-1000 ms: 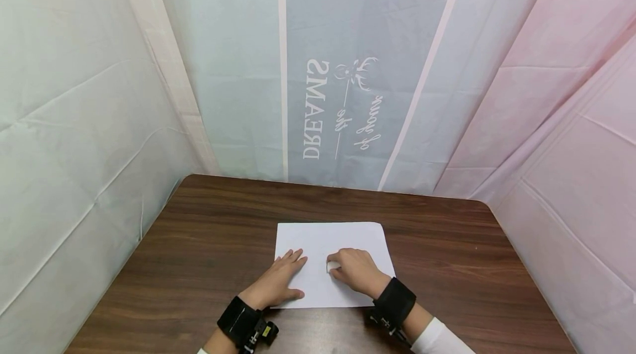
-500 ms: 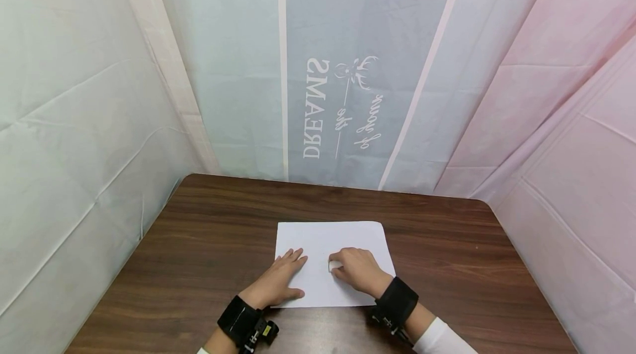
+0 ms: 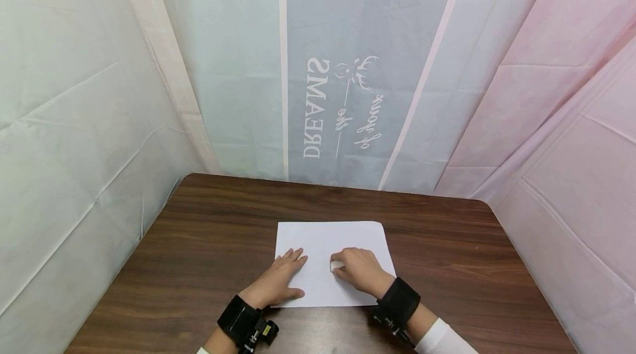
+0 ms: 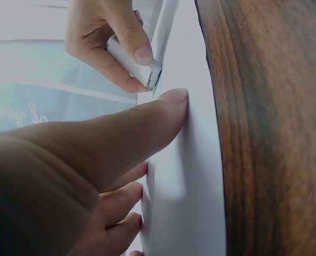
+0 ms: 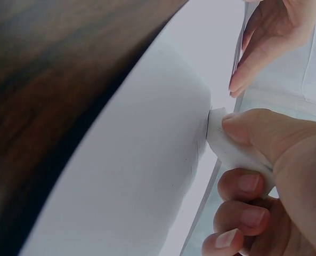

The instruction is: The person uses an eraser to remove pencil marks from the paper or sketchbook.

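A white sheet of paper [image 3: 328,237] lies flat on the table. On its left part my left hand [image 3: 275,283] rests with the fingers spread and the thumb out to the side. Farther right, my right hand [image 3: 361,271] pinches a white eraser [image 5: 229,146] between thumb and fingers. The eraser's end, which has dark smudges, meets the paper in the right wrist view. Small dark specks and short faint marks show on the sheet near it. Part of the eraser is hidden by the right fingers.
The brown wood-grain table [image 3: 208,243] extends around the sheet. Behind it hangs a pale printed curtain [image 3: 367,22], with more cloth on the left and right sides. A black band with a camera is strapped to each wrist.
My right hand, with the eraser in its grip, has shifted slightly to the right over the paper. The left hand stays where it was.
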Demonstrator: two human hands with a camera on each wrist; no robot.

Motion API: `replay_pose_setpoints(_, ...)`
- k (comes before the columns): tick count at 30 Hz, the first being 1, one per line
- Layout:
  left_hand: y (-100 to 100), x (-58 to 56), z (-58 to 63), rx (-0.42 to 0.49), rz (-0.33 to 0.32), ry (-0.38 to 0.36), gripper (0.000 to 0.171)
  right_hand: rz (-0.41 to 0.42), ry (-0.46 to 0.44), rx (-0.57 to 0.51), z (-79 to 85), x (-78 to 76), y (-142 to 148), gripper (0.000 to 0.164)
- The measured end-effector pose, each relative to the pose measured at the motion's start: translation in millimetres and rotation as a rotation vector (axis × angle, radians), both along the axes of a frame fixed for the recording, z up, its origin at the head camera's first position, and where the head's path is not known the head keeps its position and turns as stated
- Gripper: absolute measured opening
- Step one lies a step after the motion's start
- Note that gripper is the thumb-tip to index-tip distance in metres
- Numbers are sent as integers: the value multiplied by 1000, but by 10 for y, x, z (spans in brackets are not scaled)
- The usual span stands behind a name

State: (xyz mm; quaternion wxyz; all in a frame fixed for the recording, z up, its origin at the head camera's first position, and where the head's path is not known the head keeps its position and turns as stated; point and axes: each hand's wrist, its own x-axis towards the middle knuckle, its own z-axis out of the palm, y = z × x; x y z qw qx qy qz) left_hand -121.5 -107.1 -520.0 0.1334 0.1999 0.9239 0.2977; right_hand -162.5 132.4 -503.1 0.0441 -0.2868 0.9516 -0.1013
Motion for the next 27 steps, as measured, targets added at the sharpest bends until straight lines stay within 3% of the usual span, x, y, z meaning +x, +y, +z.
replay_pose_setpoints(27, 14, -17, 1, -7, 17, -18, 77, -10, 11, -5, 9, 2, 61, 19)
